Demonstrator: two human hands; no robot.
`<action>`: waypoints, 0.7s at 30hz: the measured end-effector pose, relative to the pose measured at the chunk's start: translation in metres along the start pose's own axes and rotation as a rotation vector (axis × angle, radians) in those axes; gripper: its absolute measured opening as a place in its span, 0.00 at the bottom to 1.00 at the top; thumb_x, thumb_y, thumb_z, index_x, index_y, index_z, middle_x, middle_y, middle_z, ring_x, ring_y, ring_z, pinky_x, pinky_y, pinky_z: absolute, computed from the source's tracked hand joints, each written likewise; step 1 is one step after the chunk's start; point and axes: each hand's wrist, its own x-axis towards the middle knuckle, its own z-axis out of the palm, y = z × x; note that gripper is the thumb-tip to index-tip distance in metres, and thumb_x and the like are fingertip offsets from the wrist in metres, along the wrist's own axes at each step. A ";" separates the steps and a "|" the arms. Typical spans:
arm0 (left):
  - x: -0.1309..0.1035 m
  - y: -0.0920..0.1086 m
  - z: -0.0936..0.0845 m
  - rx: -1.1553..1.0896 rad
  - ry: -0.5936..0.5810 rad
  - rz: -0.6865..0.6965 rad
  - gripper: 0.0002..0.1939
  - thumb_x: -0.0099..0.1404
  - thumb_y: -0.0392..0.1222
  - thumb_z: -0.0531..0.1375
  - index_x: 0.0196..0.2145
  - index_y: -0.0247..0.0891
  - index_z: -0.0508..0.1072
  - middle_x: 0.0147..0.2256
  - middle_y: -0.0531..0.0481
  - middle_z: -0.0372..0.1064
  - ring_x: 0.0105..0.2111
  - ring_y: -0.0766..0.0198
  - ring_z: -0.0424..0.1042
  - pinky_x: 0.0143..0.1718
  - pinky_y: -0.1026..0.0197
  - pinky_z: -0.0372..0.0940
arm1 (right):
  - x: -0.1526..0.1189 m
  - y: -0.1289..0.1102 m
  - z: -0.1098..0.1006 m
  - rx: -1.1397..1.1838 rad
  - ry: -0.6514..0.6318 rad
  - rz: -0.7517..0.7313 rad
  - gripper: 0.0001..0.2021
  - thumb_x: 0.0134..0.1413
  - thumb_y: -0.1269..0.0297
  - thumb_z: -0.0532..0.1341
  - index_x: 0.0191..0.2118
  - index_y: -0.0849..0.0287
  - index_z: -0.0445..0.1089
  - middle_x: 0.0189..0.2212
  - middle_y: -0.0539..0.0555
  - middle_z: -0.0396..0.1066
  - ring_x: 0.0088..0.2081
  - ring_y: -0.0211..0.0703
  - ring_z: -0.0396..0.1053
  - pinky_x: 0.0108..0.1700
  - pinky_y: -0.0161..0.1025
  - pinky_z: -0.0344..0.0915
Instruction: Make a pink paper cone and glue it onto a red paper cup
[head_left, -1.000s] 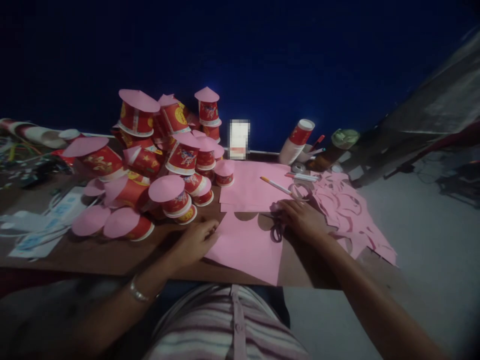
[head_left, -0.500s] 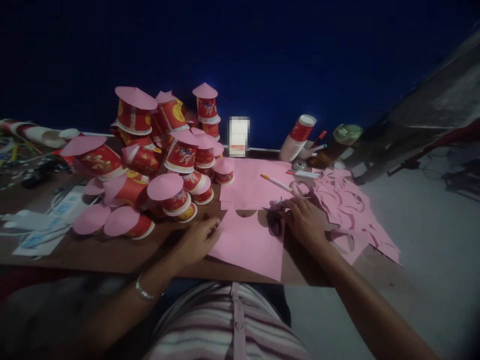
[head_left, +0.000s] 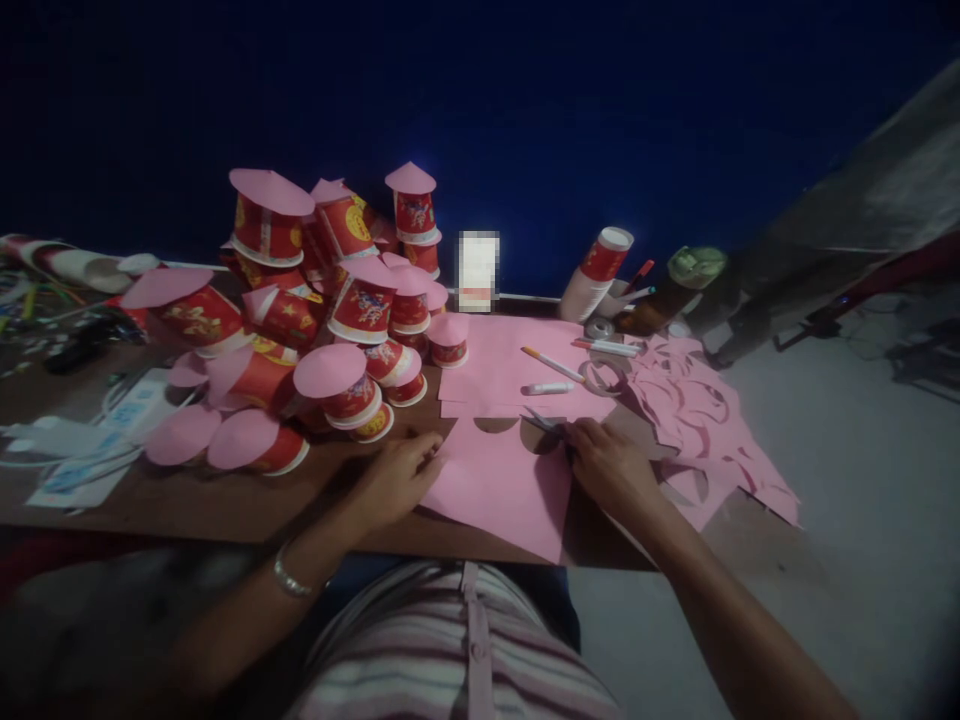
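Note:
A pink paper sheet (head_left: 502, 490) with rounded cut-outs along its far edge lies at the table's near edge. My left hand (head_left: 401, 475) is closed at its left side, fingers curled on the paper edge. Over its right side, my right hand (head_left: 611, 460) is closed on a pair of scissors (head_left: 544, 423). The blades point left, across the cut-out at the sheet's upper right; my fingers hide the handles. Beyond the sheet lie more pink paper (head_left: 487, 365), a white capped tube (head_left: 547, 388), an orange-and-white pen (head_left: 553, 364) and a tape roll (head_left: 602, 376).
Red paper cups with pink cone tops (head_left: 364, 300) are piled on the left. Cut pink scraps (head_left: 686, 400) spread at right, near white pens (head_left: 606, 347). Stacked cups (head_left: 600, 265) and a green-topped bottle (head_left: 679, 285) stand behind. A power strip (head_left: 97, 440) with cables lies far left.
My right hand has drawn slightly nearer to me with the scissors, uncovering the white tube. The scissors now lie over the sheet's right cut-out. My left hand has barely moved.

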 end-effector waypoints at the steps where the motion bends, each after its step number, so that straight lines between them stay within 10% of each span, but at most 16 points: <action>1: 0.000 0.000 0.000 -0.001 -0.001 -0.004 0.13 0.70 0.47 0.52 0.28 0.40 0.62 0.24 0.56 0.60 0.26 0.66 0.61 0.29 0.62 0.51 | -0.001 0.000 0.001 -0.005 -0.003 -0.012 0.18 0.60 0.76 0.55 0.54 0.65 0.72 0.46 0.62 0.74 0.42 0.51 0.72 0.46 0.45 0.67; 12: 0.012 -0.015 0.000 -0.272 0.109 -0.033 0.14 0.67 0.51 0.55 0.31 0.39 0.64 0.26 0.58 0.58 0.28 0.67 0.60 0.31 0.64 0.55 | -0.014 0.054 -0.019 0.723 0.277 0.172 0.17 0.56 0.67 0.61 0.51 0.57 0.70 0.47 0.60 0.76 0.42 0.49 0.77 0.43 0.46 0.77; 21: 0.027 0.004 0.016 -0.635 0.070 -0.075 0.15 0.61 0.52 0.63 0.33 0.37 0.68 0.28 0.55 0.63 0.30 0.67 0.62 0.35 0.64 0.60 | -0.034 0.029 -0.049 1.082 0.397 0.244 0.18 0.61 0.60 0.64 0.56 0.55 0.67 0.45 0.60 0.75 0.44 0.49 0.78 0.40 0.42 0.77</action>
